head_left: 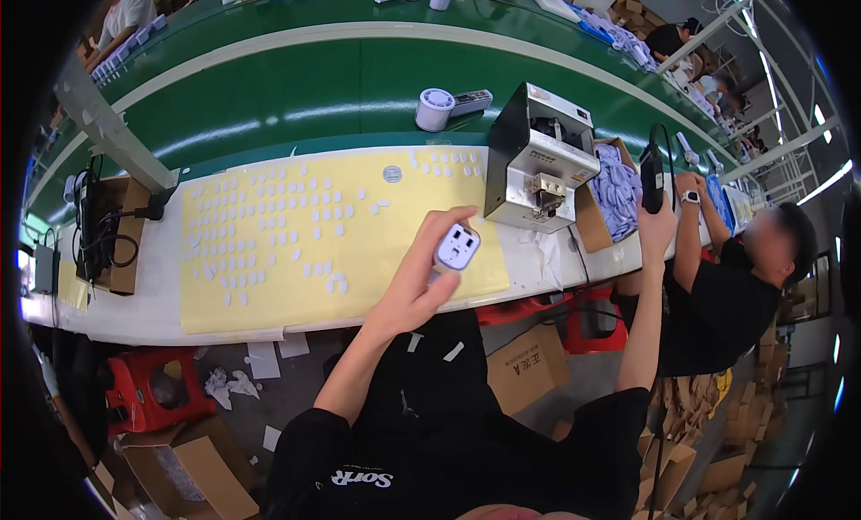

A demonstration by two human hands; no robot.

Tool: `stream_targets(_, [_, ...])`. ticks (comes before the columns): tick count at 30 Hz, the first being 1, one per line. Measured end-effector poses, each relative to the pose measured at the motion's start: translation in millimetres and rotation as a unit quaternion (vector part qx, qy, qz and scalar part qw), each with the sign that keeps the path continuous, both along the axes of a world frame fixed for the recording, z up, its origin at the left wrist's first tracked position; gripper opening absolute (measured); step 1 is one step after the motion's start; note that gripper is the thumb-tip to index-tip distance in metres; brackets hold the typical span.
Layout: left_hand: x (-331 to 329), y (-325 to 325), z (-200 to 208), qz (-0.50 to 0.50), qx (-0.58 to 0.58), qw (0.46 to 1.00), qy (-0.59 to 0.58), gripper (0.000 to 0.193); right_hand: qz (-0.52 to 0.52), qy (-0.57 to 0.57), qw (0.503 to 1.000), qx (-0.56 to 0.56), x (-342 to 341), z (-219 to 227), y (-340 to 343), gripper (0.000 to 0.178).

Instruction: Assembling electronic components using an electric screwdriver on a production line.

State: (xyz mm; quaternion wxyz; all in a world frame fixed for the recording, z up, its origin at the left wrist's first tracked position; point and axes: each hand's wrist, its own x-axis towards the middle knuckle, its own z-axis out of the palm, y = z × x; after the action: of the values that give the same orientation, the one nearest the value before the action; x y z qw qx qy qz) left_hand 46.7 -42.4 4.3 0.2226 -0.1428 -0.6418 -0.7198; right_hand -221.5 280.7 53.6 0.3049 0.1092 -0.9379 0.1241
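Note:
My left hand (418,282) is closed round a small white plastic housing (458,249), lifted over the front of the yellow sheet (260,309). The housing's end face, with dark slots and holes, is turned up toward me. Out to the right, my right hand (657,226) grips a black corded hand tool (652,175), raised beside an open box of white plastic parts (617,193). The tool's exact kind does not show. Many small white oval pieces (260,224) lie in loose rows on the yellow sheet, with a round grey disc (392,174) near its far edge.
A black-and-silver bench machine (543,161) stands right of the sheet. Behind it, a white cylindrical part with a handle (436,109) lies on the green conveyor (296,99). A box with black cables (126,233) sits at left. Close at right is a co-worker (726,278).

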Motion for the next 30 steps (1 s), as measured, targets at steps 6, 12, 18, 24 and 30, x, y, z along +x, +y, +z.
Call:
stream_targets(6, [-7,7,-6,0.126,-0.017,0.989,0.072,0.053,0.043,-0.127,0.991,-0.029,-17,2,21,0.028])
stream_targets(12, [-14,11,-22,0.118,0.014,0.991,0.064,0.050,0.082,-0.155,0.984,-0.012,-25,-9,34,0.030])
stream_targets(18, [-18,17,-10,0.054,-0.051,0.997,0.028,0.047,0.048,-0.147,0.988,0.023,-33,-17,41,0.032])
stream_targets(24, [-25,13,-14,0.091,-0.137,0.985,0.059,0.041,0.028,-0.124,0.991,0.035,-32,-12,42,0.031])
stream_targets(30, [-26,15,-9,0.052,-0.080,0.995,0.016,0.043,0.016,-0.126,0.991,0.039,-29,-10,36,0.031])
